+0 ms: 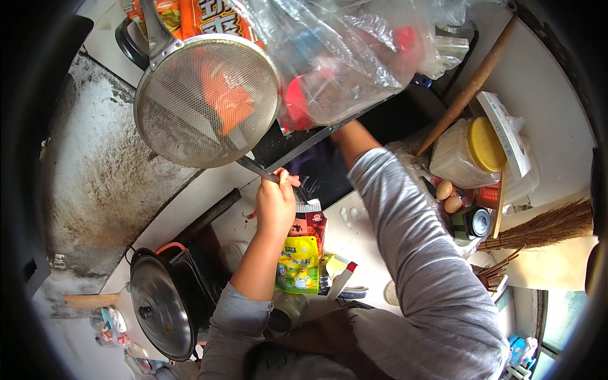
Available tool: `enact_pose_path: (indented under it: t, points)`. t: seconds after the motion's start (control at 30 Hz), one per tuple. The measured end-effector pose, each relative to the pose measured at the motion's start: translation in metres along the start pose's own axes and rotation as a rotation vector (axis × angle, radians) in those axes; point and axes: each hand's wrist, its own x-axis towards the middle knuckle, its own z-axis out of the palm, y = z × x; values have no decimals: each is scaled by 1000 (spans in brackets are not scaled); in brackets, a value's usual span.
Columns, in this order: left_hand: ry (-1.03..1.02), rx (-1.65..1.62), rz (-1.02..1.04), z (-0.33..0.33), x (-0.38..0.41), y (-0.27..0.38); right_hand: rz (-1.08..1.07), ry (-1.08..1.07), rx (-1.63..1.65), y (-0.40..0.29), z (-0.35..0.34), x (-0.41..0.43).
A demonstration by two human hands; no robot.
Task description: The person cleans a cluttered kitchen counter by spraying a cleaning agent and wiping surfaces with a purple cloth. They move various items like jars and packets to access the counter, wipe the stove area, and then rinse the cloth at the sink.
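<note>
My left hand [278, 204] is closed around a dark metal bar [256, 167] at the lower rim of a round mesh strainer [190, 114]. The strainer's long handle points to the top left. My right forearm [358, 145] reaches under a black shelf [308, 149]; the hand itself is hidden beneath it. Below my left hand, a yellow seasoning pouch [298, 266] and a dark red packet [317, 228] stand on the white counter [354, 232].
A clear plastic bag [346, 61] and an orange snack packet [213, 21] sit above the shelf. To the right are a wooden rolling pin [470, 85], a yellow-lidded tub [487, 145], eggs [452, 204] and a straw broom [546, 225]. A lidded pot [161, 304] stands lower left.
</note>
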Motion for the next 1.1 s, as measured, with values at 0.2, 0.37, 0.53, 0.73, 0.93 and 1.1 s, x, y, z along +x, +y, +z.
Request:
enact_pose_path:
  t: [0.2,0.37,0.53,0.73,0.93,1.1]
  points:
    - [-20,-32,8,1,2,-2,75,934,-547,33,-98,6]
    - [3,-12,20,1,0,-7,182,1033,-679,105,-38,53]
    - [49,-53,1,6,1,-1,61,992,-630,117,8,81]
    - [67,-70,14,7,-3,-9,-113,507,-916,68,98,62]
    - [56,-71,44,6,-2,-10,-370,100,-884,20,103,15]
    - [49,-91,-4,7,1,-6,-359,44,-664,5,63,-12]
